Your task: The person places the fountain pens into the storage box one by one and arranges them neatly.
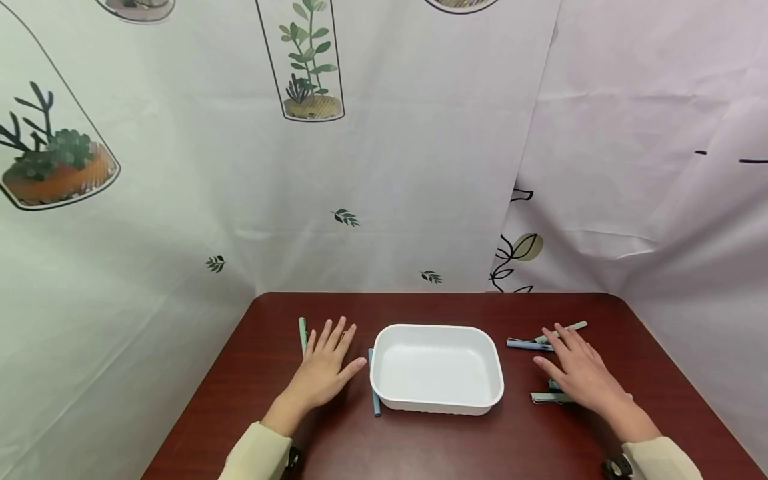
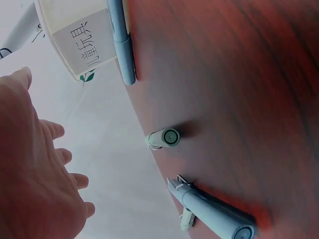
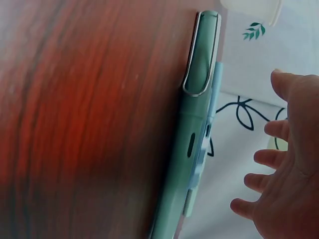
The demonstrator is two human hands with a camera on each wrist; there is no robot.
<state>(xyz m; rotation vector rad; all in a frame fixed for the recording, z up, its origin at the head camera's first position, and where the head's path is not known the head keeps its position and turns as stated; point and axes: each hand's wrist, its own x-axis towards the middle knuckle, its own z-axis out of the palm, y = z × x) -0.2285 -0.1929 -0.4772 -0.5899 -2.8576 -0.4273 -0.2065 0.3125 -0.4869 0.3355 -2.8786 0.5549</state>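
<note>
My left hand (image 1: 321, 370) is spread over the table left of a white rectangular tray (image 1: 437, 408), fingers extended and holding nothing. A green pen (image 1: 303, 331) shows past its fingers; a blue pen (image 1: 376, 400) lies against the tray's left side. The left wrist view also has another blue pen (image 2: 214, 216), hidden under that hand from above. To the tray's right, my right hand (image 1: 581, 375) is spread over several pens, gripping none. Around it are a blue pen (image 1: 523, 345), a pale green pen (image 1: 577, 326) and a green clipped pen (image 3: 179, 159), partly covered from above.
The dark red-brown table (image 1: 414, 447) has rounded far corners. A pale cloth (image 1: 420, 167) printed with plants hangs behind it and along both sides. Dark wristbands show at both sleeve cuffs (image 1: 261, 450).
</note>
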